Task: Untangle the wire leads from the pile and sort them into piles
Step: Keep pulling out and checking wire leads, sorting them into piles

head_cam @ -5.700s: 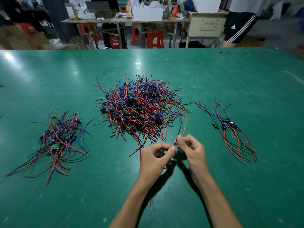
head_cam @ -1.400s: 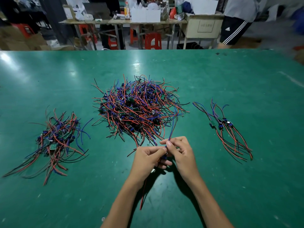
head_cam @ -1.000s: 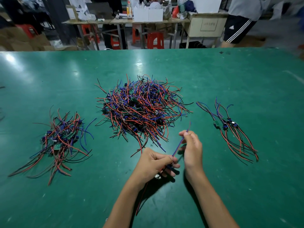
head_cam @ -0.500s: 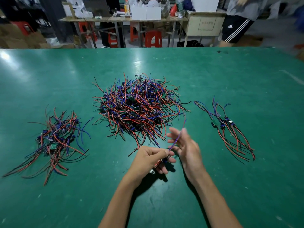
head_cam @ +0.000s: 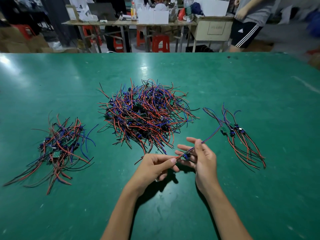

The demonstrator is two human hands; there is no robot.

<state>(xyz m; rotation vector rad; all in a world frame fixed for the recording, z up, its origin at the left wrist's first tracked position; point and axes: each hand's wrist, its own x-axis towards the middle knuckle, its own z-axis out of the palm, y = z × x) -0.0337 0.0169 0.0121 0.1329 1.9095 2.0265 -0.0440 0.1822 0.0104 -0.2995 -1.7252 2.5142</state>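
Hands meet low in the middle of a green table point(head_cam: 242, 87), both busy with 1 wire lead point(head_cam: 187, 154). The left hand point(head_cam: 155, 166) pinches the red end of this lead between thumb and forefinger, with the other fingers curled under. The right hand point(head_cam: 202, 158) has its fingers spread and mostly straight; the blue part of the lead passes across them and its thumb seems to press the wire, so the lead is lightly held there. A small dark blue part of the lead sits between the 2 hands. From the right hand the blue wire runs up and to the right, toward the small pile.

Behind the hands, near the middle of the table, lies the big tangled pile point(head_cam: 147, 111) of red, blue and black wires with little green boards in it. Some of its ends reach almost to the fingers. To the left, well apart, is a sorted pile point(head_cam: 58, 148) with its wires spread toward the table's near edge. To the right is a small pile point(head_cam: 239, 135) of only a few leads, lying side by side.

Beyond the table stand red stools point(head_cam: 160, 43), a cluttered workbench point(head_cam: 129, 23), and a person in black shorts point(head_cam: 245, 32).
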